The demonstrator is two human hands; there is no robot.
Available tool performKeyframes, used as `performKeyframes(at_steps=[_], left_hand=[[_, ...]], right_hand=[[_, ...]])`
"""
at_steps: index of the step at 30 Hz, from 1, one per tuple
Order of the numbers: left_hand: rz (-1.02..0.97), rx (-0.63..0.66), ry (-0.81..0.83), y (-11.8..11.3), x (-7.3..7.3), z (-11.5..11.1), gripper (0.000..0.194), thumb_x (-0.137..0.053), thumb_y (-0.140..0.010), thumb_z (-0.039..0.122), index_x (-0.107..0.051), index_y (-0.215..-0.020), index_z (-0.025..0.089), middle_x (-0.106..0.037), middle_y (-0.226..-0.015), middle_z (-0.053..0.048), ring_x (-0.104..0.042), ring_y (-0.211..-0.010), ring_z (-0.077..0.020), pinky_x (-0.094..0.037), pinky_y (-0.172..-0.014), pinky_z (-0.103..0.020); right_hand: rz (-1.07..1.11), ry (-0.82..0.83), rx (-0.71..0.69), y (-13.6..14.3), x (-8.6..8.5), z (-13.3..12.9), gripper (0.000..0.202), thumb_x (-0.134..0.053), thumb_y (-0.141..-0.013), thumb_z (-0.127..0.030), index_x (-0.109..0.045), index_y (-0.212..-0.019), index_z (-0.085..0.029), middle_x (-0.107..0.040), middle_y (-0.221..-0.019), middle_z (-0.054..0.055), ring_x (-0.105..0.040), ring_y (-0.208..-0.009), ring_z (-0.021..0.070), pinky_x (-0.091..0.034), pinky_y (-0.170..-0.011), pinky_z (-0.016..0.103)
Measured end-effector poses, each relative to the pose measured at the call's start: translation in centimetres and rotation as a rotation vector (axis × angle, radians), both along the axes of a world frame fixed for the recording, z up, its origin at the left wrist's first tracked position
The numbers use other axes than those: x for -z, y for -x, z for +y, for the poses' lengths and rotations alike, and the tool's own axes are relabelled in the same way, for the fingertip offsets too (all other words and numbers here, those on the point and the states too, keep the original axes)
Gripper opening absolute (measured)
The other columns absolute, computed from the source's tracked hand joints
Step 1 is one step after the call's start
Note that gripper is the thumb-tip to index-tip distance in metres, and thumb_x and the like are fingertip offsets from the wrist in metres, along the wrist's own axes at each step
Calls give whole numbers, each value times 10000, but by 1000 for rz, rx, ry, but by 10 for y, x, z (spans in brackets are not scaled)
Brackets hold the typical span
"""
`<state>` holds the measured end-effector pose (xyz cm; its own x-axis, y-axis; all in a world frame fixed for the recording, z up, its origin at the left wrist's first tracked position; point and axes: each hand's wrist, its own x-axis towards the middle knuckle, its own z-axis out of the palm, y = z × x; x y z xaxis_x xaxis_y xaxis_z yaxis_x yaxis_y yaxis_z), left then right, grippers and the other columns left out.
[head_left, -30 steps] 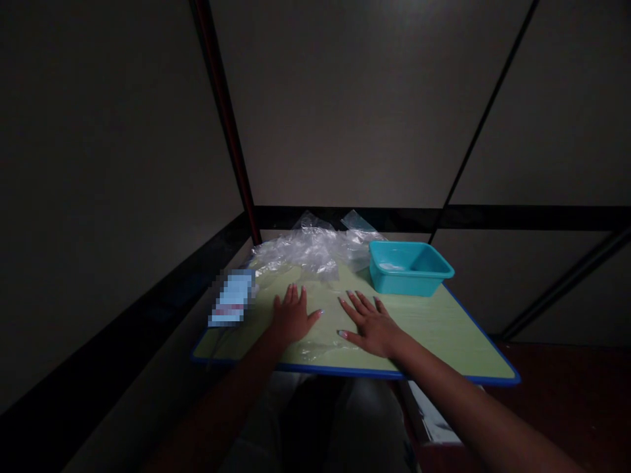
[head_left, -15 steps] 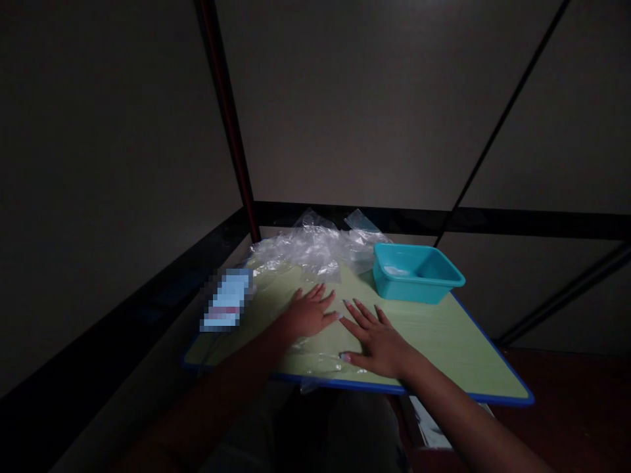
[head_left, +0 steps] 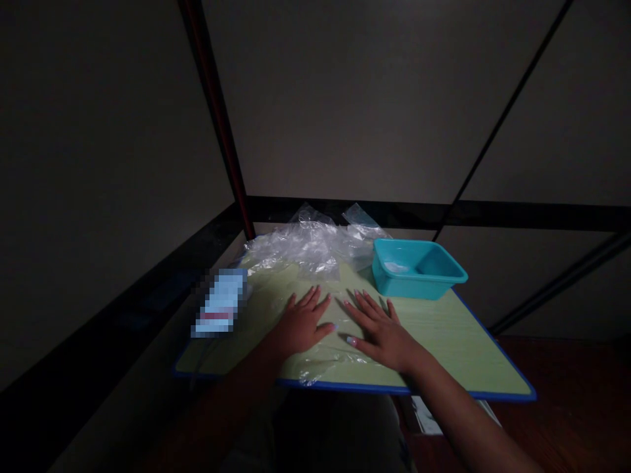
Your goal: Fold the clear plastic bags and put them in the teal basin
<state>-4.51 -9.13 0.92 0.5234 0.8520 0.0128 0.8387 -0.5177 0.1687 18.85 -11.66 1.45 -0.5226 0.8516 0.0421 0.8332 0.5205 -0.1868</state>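
A thin clear plastic bag [head_left: 323, 360] lies spread on the light green tabletop, its crinkled near end by the front edge. My left hand [head_left: 304, 323] rests flat on it with the fingers spread. To the right, my right hand [head_left: 382, 328] is also palm down with fingers apart, pressing on the plastic or the tabletop beside it; the bag's right border is hard to see. Beyond both hands lies a loose pile of crumpled clear plastic bags [head_left: 313, 246].
A turquoise plastic basin [head_left: 414, 286] with something whitish inside stands at the table's back right. A blurred-out bright rectangle [head_left: 221, 303] is at the left edge. The table [head_left: 458, 355] has a blue rim and stands against the wall. Something white lies below it.
My right hand has shifted slightly up and right, away from my left hand. My left hand has moved a little toward me. The bag's near end has slid up onto the tabletop.
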Motion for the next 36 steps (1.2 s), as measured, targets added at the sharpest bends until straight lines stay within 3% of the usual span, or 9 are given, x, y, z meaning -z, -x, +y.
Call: performKeyframes(at_steps=[4, 10, 14, 18, 21, 25, 27, 31, 36], left_hand=[[-16, -137, -83, 10, -1, 0, 638, -357, -901, 521, -221, -1449, 223, -153, -1529, -92, -93, -1412, -258, -111, -1096, -545], [15, -165, -85, 33, 4, -29, 583, -365, -907, 494, -241, -1436, 284, -171, -1529, -73, -106, -1408, -278, -160, -1065, -577], [58, -349, -136, 49, 15, -37, 512, -354, -925, 376, -301, -1418, 247, -236, -1506, -125, -157, -1395, -295, -246, -1034, -545], [47, -491, -285, 57, 13, -33, 460, -392, -906, 262, -392, -1356, 163, -350, -1431, -160, -232, -1359, -308, -280, -1032, -464], [-12, -495, -299, 54, 9, -34, 335, -467, -881, 337, -553, -1134, 133, -549, -1166, -149, -438, -1167, -296, -338, -971, -419], [-172, -505, -259, 41, 8, -39, 429, -672, -695, 523, -572, -918, 171, -559, -966, -83, -482, -966, -262, -387, -842, -377], [-241, -472, -222, 32, 8, -40, 420, -737, -625, 496, -565, -860, 194, -551, -953, -60, -468, -964, -258, -377, -806, -360], [-402, -379, -108, 17, 7, -35, 286, -737, -649, 336, -493, -680, 192, -547, -826, -19, -476, -900, -220, -349, -746, -315], [-837, -266, 198, 13, 4, -22, 240, -628, -712, 239, -393, -687, 196, -455, -648, 53, -448, -633, -120, -326, -585, -235]], right_hand=[[14, 37, 30, -4, -1, -1, 729, -402, -856, -609, -57, -1453, -370, -80, -1541, 58, -82, -1400, 288, -96, -1058, 604], [-4, 25, 73, -4, 1, -10, 705, -375, -860, -624, -85, -1452, -373, -64, -1540, 39, -59, -1404, 278, -55, -1062, 610], [-28, 43, 128, -3, 5, -12, 700, -350, -861, -637, -104, -1454, -360, -112, -1534, 37, -87, -1401, 280, -33, -1059, 625], [-7, 26, 129, -5, 9, -10, 764, -403, -826, -659, -89, -1456, -362, -125, -1532, 35, -115, -1397, 289, -72, -1061, 626], [5, 14, 125, -7, 12, -9, 779, -410, -814, -672, -103, -1457, -357, -133, -1529, 34, -130, -1393, 298, -95, -1060, 629], [23, -1, 127, -8, 14, -9, 771, -402, -812, -681, -127, -1456, -360, -150, -1526, 29, -152, -1389, 296, -112, -1065, 623], [26, -2, 130, -8, 15, -8, 765, -408, -811, -680, -149, -1455, -357, -161, -1524, 31, -159, -1388, 298, -117, -1067, 619], [34, 0, 136, -8, 16, -8, 761, -411, -809, -682, -178, -1452, -349, -176, -1521, 35, -157, -1388, 296, -118, -1068, 616], [55, 3, 134, -9, 15, -8, 771, -423, -799, -687, -196, -1449, -341, -188, -1519, 45, -165, -1387, 292, -121, -1065, 621]])
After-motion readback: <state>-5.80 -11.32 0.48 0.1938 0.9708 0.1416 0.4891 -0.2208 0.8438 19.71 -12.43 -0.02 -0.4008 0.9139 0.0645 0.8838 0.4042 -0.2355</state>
